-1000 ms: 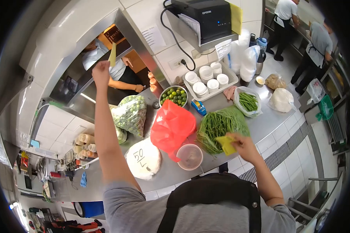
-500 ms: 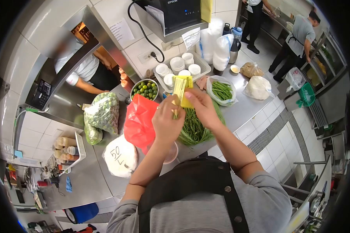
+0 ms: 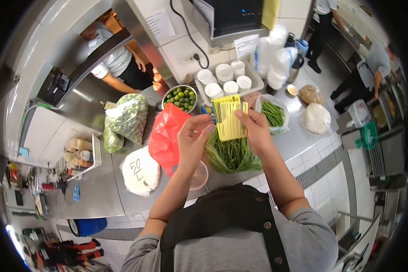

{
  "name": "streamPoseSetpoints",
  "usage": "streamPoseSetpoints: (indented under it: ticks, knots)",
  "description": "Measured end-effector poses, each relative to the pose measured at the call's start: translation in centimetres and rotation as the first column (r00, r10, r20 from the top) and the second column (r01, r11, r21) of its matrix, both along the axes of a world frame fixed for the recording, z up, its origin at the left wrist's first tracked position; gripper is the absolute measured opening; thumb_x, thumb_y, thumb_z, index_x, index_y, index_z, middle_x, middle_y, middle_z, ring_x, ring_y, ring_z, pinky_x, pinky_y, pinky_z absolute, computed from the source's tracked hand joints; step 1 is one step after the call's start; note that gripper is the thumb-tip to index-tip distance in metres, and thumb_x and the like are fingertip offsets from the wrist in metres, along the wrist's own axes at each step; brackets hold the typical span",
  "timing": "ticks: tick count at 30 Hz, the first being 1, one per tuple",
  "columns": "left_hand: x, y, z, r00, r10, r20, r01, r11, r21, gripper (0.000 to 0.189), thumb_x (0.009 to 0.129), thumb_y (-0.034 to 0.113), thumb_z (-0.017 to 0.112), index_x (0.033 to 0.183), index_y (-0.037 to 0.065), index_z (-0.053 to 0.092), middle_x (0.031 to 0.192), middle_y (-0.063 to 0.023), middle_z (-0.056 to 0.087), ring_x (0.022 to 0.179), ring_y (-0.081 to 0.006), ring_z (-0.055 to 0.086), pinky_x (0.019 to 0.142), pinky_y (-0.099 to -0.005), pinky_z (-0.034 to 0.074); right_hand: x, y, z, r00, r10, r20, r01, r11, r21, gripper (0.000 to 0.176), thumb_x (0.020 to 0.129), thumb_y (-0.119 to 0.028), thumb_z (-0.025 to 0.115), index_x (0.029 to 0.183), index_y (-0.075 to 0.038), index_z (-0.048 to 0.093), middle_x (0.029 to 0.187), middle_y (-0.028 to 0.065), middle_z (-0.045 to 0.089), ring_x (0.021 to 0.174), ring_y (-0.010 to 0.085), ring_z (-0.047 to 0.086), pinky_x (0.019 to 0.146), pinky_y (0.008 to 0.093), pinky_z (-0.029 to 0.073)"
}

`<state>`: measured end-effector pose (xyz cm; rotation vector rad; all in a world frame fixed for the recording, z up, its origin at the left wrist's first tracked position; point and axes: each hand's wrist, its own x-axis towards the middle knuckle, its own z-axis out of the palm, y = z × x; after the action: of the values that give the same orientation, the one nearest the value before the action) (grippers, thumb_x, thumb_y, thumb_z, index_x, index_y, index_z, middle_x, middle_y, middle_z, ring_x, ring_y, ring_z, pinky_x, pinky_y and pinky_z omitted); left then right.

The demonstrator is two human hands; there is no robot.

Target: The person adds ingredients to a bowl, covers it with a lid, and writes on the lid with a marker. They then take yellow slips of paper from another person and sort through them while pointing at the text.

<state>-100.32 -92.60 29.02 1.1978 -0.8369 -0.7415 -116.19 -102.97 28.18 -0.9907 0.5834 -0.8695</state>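
Yellow printed slips [image 3: 230, 119], lined and fanned slightly apart, are upright over the counter. My right hand [image 3: 255, 127] pinches them at their right edge, thumb in front. At their left edge my left hand [image 3: 197, 133] has thumb and forefinger pinched together; a small dark blue bit shows at the fingertips, and I cannot tell what it is. Below the slips lies a bag of long green stalks [image 3: 233, 154]. A red plastic bag [image 3: 166, 133] sits beside my left hand. Under my left wrist a round plastic tub [image 3: 199, 177] shows in part.
Behind stand a bowl of green limes [image 3: 180, 99] and a basket of white cups [image 3: 258, 84]. Left are bagged green vegetables [image 3: 130, 118] and a white bag marked 50 [image 3: 140, 174]. Green beans [image 3: 273, 114] and a white bag [image 3: 315, 119] lie right. Other people stand beyond the counter.
The slips have turned to face me and spread wider. My left hand has shifted to their left edge. My view has tilted, so the counter things sit further right.
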Motion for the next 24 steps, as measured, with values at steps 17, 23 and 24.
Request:
streamPoseSetpoints:
  ticks: [17,23,24]
  knots:
    - [0.8,-0.4,-3.7,0.966,0.244,-0.085,-0.226,0.957,0.181,0.016,0.088,0.000,0.072,0.103,-0.004,0.070,0.094,-0.0084,0.073,0.081,-0.0098,0.067,0.072,-0.0220,0.052,3.4,-6.3,-1.0,0.987,0.123,-0.106,-0.161,0.806,-0.569,0.019,0.092,-0.001,0.065,0.110,-0.002,0.071,0.100,0.0090,0.067,0.086,0.0157,0.066,0.077,0.0283,0.053]
    - [1.5,2.0,-4.3,0.917,0.359,-0.172,-0.320,0.922,0.216,0.017,0.093,0.000,0.066,0.108,-0.007,0.068,0.100,-0.0109,0.073,0.085,-0.0138,0.069,0.078,-0.0272,0.055,4.3,-12.0,5.9,0.940,-0.257,0.224,0.327,0.495,-0.805,0.032,0.090,-0.001,0.063,0.121,-0.007,0.067,0.123,0.0136,0.061,0.091,0.0231,0.068,0.074,0.0318,0.056]
    - [1.5,2.3,-4.3,0.904,0.379,-0.197,-0.338,0.917,0.211,0.017,0.094,0.000,0.066,0.109,-0.008,0.067,0.100,-0.0108,0.073,0.085,-0.0141,0.069,0.078,-0.0276,0.055,4.7,-12.4,6.8,0.943,-0.248,0.224,0.323,0.510,-0.797,0.035,0.090,-0.002,0.063,0.125,-0.008,0.065,0.127,0.0149,0.058,0.092,0.0245,0.068,0.074,0.0330,0.057]
